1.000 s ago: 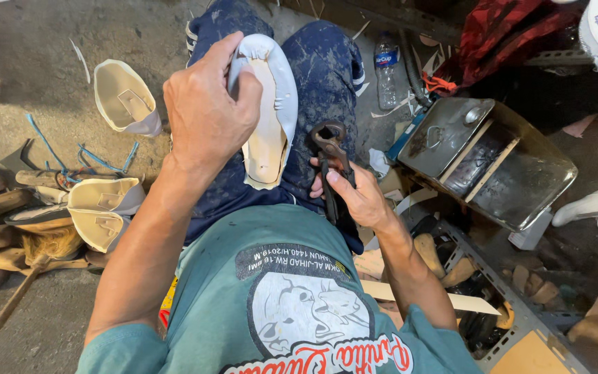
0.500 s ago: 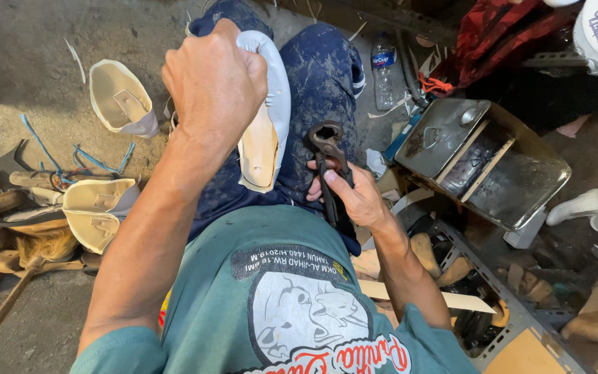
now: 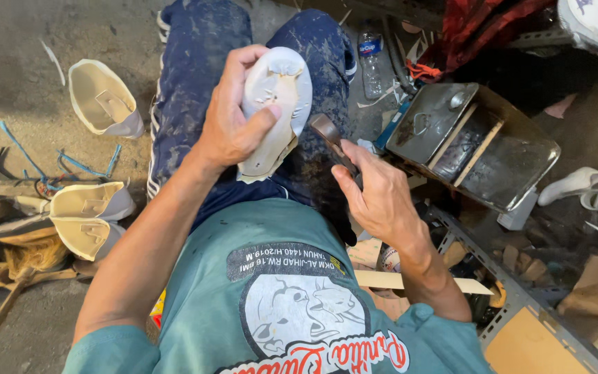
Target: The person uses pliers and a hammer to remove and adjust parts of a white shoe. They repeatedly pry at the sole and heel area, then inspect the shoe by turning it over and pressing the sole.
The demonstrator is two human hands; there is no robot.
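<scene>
Gritty concrete floor [image 3: 29, 62] spreads beneath you, strewn with offcuts and blue cord [image 3: 70, 166], as you sit with dark speckled trousers [image 3: 195, 104] drawn up. Your left hand [image 3: 233, 121] grips a pale shoe upper on its last [image 3: 278, 104], sole side turned up above your lap, fingers [image 3: 261, 118] clamped across its middle; the lasting margin looks folded over and creased at the toe, while a loose flap hangs ragged at the lower edge, so the pulling appears partly done with the near end left to close. Your right hand [image 3: 382, 201] is clenched around the dark handle of a rusty lasting tool [image 3: 333, 142], its head poised just beside the shoe, not touching. To your left lie three more cream uppers [image 3: 95, 215], open and seemingly unfinished. To your right sits an open metal box [image 3: 479, 145] with a divider, a plastic bottle [image 3: 372, 59] beyond it, and a white last [image 3: 572, 183] on the ground.
</scene>
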